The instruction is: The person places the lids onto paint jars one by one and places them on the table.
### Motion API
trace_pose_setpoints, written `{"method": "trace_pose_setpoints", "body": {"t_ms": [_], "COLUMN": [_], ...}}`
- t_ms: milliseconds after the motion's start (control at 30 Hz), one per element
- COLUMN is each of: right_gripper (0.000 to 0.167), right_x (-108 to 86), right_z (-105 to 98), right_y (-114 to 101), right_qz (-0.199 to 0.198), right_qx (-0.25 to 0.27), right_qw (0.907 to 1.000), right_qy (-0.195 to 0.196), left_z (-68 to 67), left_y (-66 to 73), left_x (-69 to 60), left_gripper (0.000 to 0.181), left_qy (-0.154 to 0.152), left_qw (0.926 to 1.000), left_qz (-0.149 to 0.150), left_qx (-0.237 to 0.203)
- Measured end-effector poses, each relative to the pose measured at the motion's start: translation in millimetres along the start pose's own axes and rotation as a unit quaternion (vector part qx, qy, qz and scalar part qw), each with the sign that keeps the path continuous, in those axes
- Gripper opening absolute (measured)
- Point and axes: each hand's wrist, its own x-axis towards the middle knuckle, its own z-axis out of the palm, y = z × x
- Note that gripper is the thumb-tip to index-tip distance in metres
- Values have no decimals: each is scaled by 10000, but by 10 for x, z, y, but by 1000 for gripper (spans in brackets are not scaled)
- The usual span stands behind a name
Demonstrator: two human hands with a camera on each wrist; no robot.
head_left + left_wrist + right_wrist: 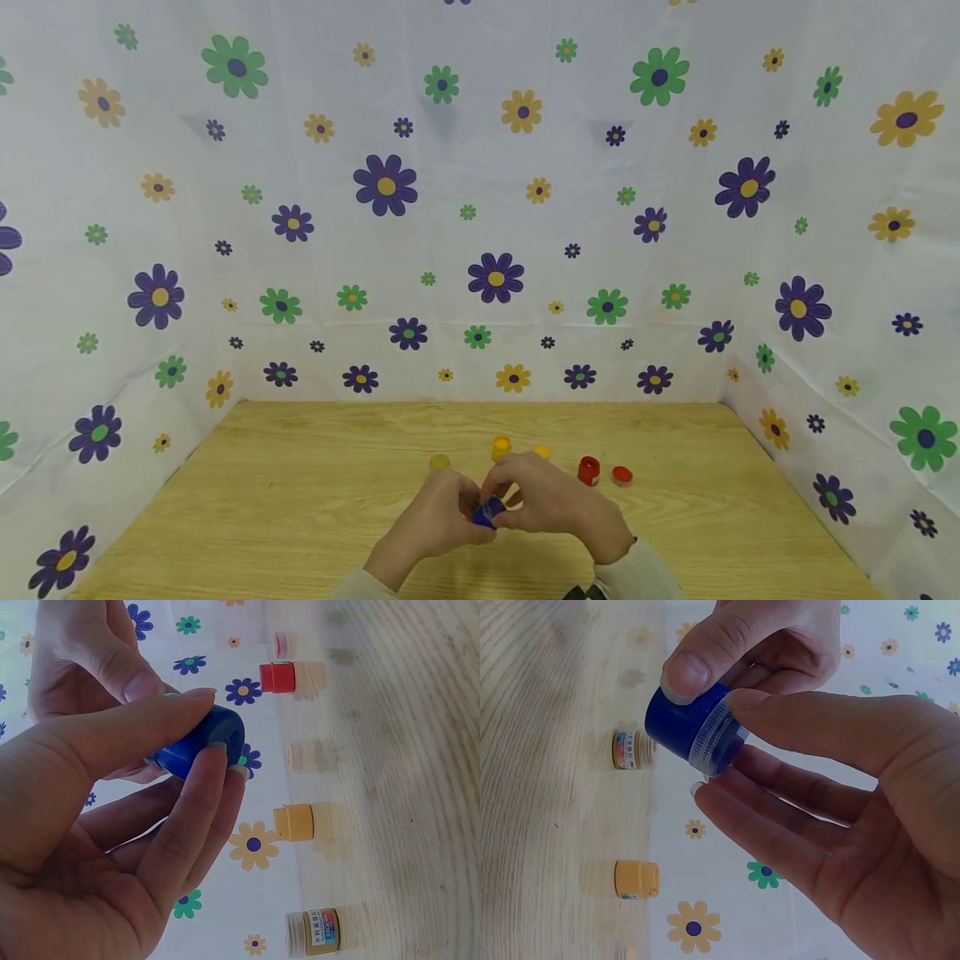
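A small blue paint jar [483, 514] is held tilted above the table between both hands. My left hand [437, 517] grips the jar's body, its thumb along one side and fingertips on the other, as the left wrist view shows. With thumb and fingers, my right hand [553, 500] pinches the clear ridged lid [714, 739], which is on the jar. In the right wrist view, blue paint [730, 754] shows through the lid. The fingers hide part of the jar in the head view.
Behind the hands stand an open yellow jar [501, 448] with its lid [542, 451] beside it, and an open red jar [588, 472] with its red lid [622, 476] at right. A lidded ochre jar [322, 931] stands leftmost. Flowered cloth [480, 208] surrounds the wooden table [300, 500].
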Motion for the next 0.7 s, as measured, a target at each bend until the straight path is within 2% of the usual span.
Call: {"method": "trace_pose_setpoints", "body": {"t_ms": [533, 700], "right_gripper": [17, 16], "right_x": [11, 14], "right_z": [21, 17], "right_y": [7, 3], "right_qz": [-86, -61], "right_qx": [-49, -61], "right_qw": [10000, 10000], "right_qy": [-8, -23], "left_z": [5, 2], "left_y": [-14, -17], "left_x": [-9, -5], "left_gripper": [14, 14], "left_qy": [27, 68], "left_qw": [9999, 9999], "left_qz": [-84, -24], "left_qx": [59, 133]}}
